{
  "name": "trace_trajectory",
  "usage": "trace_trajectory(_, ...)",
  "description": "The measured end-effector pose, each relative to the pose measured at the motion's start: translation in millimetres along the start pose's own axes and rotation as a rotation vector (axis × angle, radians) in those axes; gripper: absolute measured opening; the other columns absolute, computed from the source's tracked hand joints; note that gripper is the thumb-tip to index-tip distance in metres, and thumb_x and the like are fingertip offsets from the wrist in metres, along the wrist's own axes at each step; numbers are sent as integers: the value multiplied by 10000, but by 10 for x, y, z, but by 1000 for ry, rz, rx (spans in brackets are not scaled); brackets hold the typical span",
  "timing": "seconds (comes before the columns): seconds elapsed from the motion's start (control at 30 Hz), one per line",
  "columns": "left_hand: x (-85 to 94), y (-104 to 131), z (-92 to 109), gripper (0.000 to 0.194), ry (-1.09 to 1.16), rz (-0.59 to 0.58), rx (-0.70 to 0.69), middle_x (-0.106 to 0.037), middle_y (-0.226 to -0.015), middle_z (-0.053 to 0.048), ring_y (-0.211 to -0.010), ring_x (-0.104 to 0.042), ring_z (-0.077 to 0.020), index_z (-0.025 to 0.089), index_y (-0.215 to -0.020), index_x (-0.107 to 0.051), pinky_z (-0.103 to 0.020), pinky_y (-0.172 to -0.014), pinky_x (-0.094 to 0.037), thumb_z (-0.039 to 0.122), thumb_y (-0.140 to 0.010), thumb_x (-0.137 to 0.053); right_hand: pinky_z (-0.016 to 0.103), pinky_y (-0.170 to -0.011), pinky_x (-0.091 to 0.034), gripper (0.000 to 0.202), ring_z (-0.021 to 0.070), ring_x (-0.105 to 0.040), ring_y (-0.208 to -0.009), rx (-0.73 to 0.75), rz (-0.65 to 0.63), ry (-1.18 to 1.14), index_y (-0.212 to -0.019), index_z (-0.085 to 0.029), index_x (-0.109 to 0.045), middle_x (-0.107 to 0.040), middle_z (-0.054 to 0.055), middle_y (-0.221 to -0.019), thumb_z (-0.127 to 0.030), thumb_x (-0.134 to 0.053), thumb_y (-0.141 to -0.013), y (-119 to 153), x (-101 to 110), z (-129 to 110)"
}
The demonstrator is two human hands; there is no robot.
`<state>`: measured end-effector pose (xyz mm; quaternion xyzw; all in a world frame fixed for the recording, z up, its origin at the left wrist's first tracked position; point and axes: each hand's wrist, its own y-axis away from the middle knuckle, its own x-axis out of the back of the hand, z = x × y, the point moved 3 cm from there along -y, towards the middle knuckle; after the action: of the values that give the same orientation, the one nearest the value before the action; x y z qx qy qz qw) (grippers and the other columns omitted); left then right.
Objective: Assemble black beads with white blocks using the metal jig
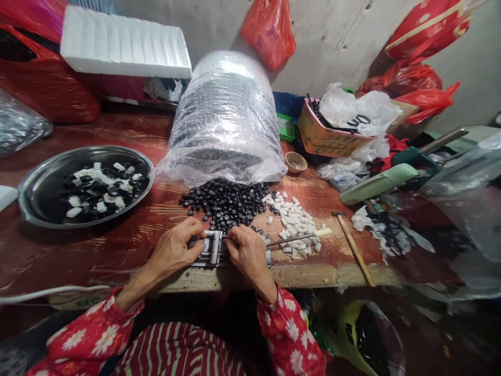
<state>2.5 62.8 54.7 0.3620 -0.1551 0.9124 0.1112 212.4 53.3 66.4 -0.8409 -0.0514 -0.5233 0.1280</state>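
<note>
A metal jig (214,246) lies at the table's front edge, between my two hands. My left hand (180,241) is at its left end, thumb and fingers closed together; whatever they pinch is hidden. Over the jig's right part my right hand (247,251) has its fingertips bent down and closed, and they cover what is in them. Just behind is a heap of small black round pieces (227,204). To the right lies a pile of white blocks (295,222) with thin pins. A thin rod with a pale yellow handle (323,232) rests across that pile.
A steel bowl (29,206) of mixed black and white pieces stands left. A large plastic-wrapped bundle (227,115) sits behind the heap. A hammer (355,250), a small round bowl (296,162) and a filled box (332,138) are on the right.
</note>
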Motion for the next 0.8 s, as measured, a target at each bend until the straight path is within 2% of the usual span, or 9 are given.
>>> trace_trajectory(0.2, 5, 47, -45, 113, 26, 10, -30, -665, -1008, -20, -927, -638, -175, 221, -927, -651, -285, -862, -499, 308, -948, -581, 325, -692, -314, 140, 204, -611, -844, 18, 11, 0, -863, -255, -655, -691, 3, -863, -227, -745, -966, 25, 9, -1)
trace_trajectory(0.43, 14, 89, -72, 191, 30, -17, -40, -676, -1110, -44, -1039, -650, -203, 228, -996, -662, -305, -935, -509, 415, -960, -645, 334, -735, -310, 95, 207, -604, -868, 14, 43, -2, -916, -246, -640, -700, 9, -886, -170, -656, -971, 50, -55, -10)
trace_trajectory(0.6, 8, 111, -77, 202, 36, -23, -37, -674, -1168, -47, -1093, -648, -210, 239, -1041, -680, -307, -967, -501, 426, -976, -641, 338, -721, -282, 125, 204, -600, -838, -14, 69, 23, -854, -242, -604, -692, 2, -842, -153, -640, -934, 60, -97, -25)
trace_trajectory(0.8, -23, 132, -115, 216, 60, -19, -43, -667, -1183, -41, -1083, -655, -199, 242, -1070, -686, -292, -962, -501, 436, -988, -636, 330, -720, -266, 96, 186, -619, -753, -113, 87, 45, -936, -252, -658, -702, -19, -775, -165, -640, -898, 52, -135, -35)
